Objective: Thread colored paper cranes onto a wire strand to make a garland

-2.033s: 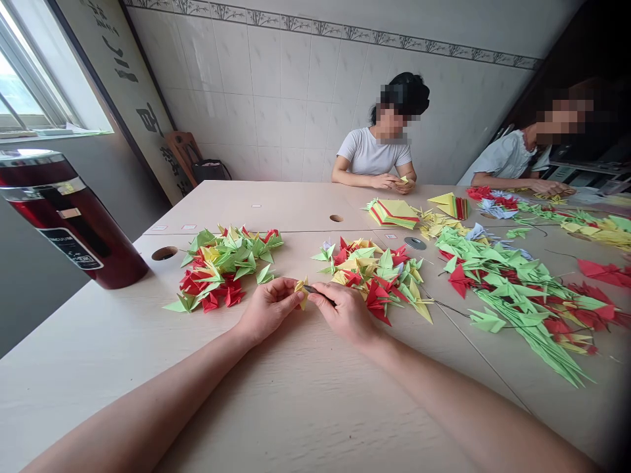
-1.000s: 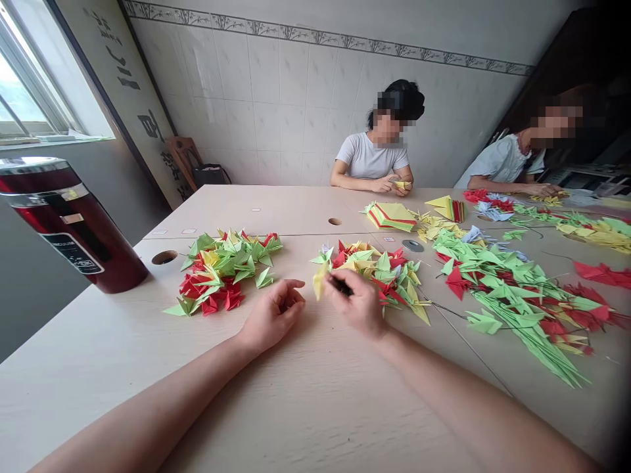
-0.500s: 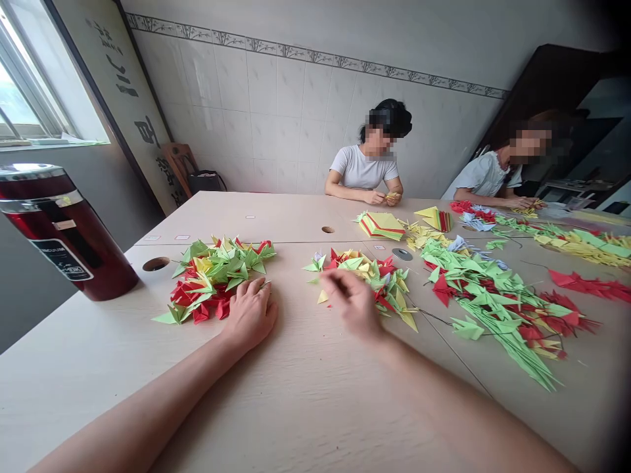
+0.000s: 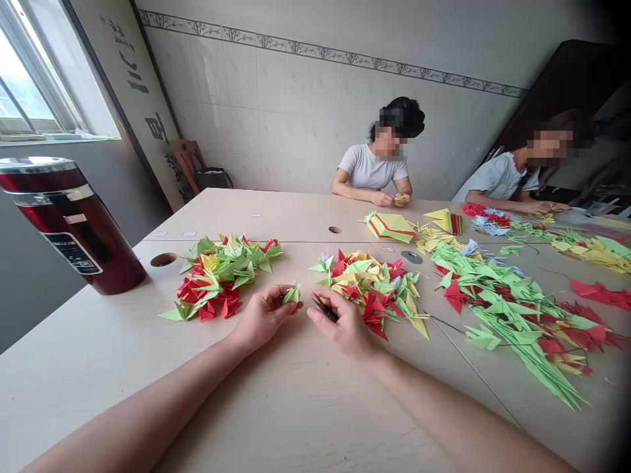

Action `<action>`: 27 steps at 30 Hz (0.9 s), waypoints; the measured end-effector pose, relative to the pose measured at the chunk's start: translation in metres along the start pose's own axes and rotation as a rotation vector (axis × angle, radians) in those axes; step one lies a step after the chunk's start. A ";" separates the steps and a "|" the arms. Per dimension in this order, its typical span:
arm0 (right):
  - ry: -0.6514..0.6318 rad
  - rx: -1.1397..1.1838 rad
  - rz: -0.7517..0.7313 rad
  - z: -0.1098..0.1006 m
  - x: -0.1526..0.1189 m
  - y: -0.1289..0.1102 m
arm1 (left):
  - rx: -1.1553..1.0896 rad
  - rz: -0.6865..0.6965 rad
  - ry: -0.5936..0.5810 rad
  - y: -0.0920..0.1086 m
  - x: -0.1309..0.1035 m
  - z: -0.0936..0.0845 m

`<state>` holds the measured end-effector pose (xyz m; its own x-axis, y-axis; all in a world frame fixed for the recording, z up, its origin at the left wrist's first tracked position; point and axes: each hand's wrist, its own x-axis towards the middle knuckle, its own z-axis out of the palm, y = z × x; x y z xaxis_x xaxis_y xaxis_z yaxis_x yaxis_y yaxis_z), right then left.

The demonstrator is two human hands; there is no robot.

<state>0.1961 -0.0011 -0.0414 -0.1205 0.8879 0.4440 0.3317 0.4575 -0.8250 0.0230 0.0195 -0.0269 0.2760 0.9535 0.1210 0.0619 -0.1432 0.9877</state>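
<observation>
My left hand is closed on a small light-green paper crane, pinched between thumb and fingers above the table. Facing it, a short gap away, my right hand is closed around a thin dark pointed tool, which looks like tweezers; its far end is hidden in the palm. Beyond the left hand lies a pile of green, red and yellow folded paper cranes. A second mixed pile of cranes sits just behind the right hand.
Strung green and red cranes spread over the right side, with a dark cord running out. Folded paper stacks and a grey disc lie farther back. A red vacuum flask stands left. Two people sit opposite, handling paper.
My left hand has left the left pile and come to the middle with a green crane. My right hand has drawn slightly nearer, and the dark tool now shows in it.
</observation>
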 end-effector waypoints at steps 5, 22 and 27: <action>-0.004 0.003 -0.072 0.002 0.000 -0.004 | -0.005 0.050 -0.069 0.000 -0.002 0.004; -0.024 -0.078 -0.381 -0.002 -0.001 -0.008 | -0.218 -0.110 -0.071 0.011 -0.009 0.005; 0.008 -0.073 -0.267 -0.001 0.000 -0.005 | -0.249 -0.084 -0.118 0.009 -0.008 0.006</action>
<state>0.1953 -0.0036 -0.0365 -0.2052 0.7360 0.6451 0.3562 0.6701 -0.6512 0.0272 0.0089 -0.0195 0.3910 0.9196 0.0394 -0.1437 0.0187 0.9895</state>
